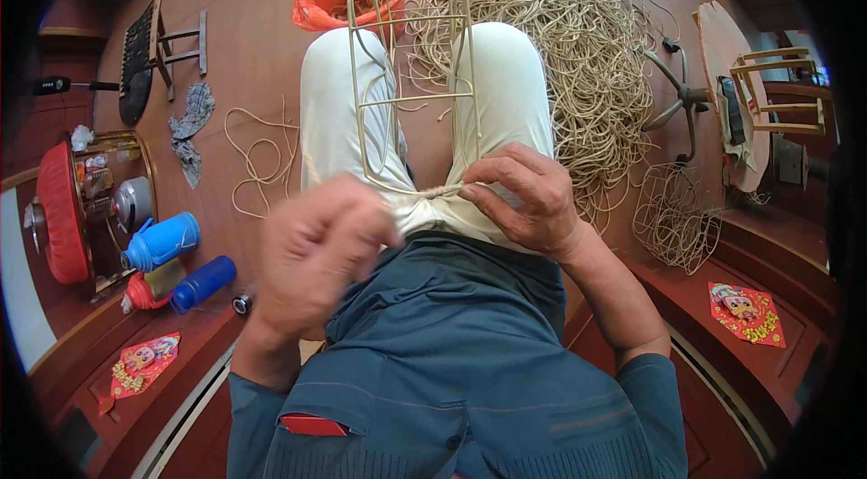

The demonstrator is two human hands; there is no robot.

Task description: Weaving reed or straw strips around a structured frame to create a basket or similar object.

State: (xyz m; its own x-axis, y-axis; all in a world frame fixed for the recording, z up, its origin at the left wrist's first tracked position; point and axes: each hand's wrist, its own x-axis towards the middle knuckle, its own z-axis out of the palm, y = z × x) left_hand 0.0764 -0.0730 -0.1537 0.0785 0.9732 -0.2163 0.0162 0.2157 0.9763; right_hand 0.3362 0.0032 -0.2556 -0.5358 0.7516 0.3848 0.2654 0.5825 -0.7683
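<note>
A pale metal wire frame (402,101) stands upright between my white-trousered knees, its lower end near my lap. Cord (437,192) is wound along that lower end. My right hand (519,195) pinches the wrapped bar at its right part, thumb and forefinger together. My left hand (330,253) is blurred by motion just left of the bar, fingers curled; whether it holds the cord I cannot tell.
A big heap of cord (578,46), an orange-lined bucket (316,0), loose cord (257,167), a cloth (190,131), blue flasks (167,240), a stool (185,55), a wire tangle (677,217) and chair parts (777,91) lie around me.
</note>
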